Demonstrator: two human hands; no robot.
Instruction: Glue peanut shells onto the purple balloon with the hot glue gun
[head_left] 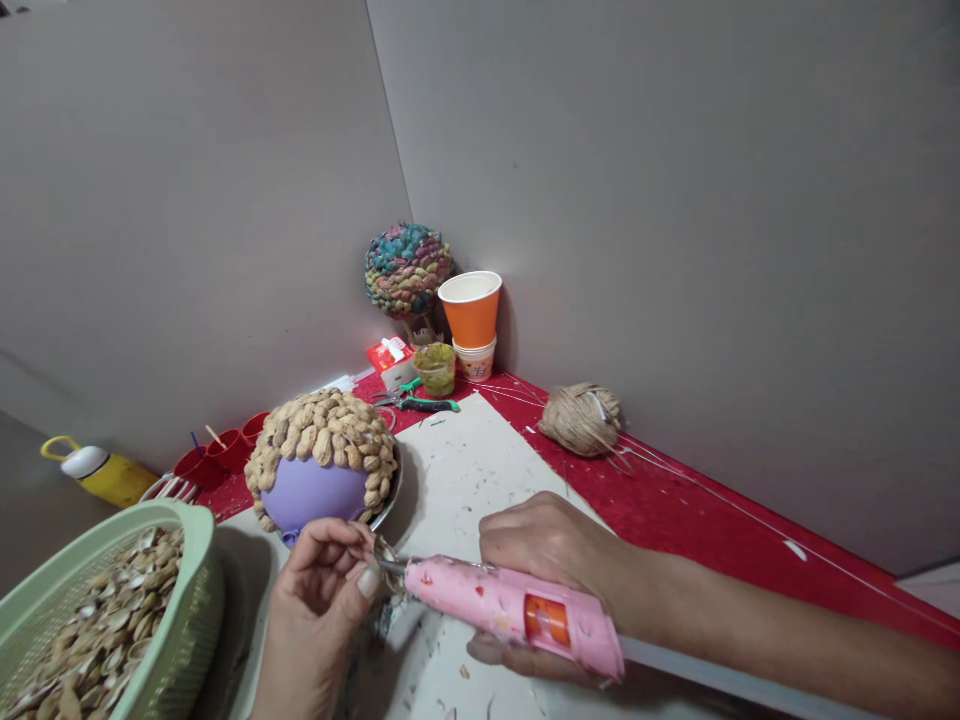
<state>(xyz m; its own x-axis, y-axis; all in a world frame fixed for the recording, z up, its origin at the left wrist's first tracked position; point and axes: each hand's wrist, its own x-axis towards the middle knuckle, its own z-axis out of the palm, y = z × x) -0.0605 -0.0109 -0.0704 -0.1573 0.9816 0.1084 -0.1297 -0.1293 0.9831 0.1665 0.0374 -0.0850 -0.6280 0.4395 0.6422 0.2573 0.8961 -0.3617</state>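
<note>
A pink hot glue gun [480, 600] with an orange trigger window lies in the grip of my right hand [555, 560], and a pale glue stick [720, 680] runs out of its back end. Its nozzle points left at a peanut shell [384, 552] pinched between the thumb and fingers of my left hand [322, 590]. Just beyond my left hand sits a purple balloon [315, 492], its top and sides covered with peanut shells [330, 425]. The balloon rests in a metal bowl [391, 495], mostly hidden behind it.
A green basket [206, 560] of peanut shells stands at the lower left. Red cups [199, 468] and a yellow bottle [120, 480] are behind it. Pliers [427, 404], an orange cup [472, 318], a colourful shell ball [409, 270] and a twine ball [581, 418] sit near the walls.
</note>
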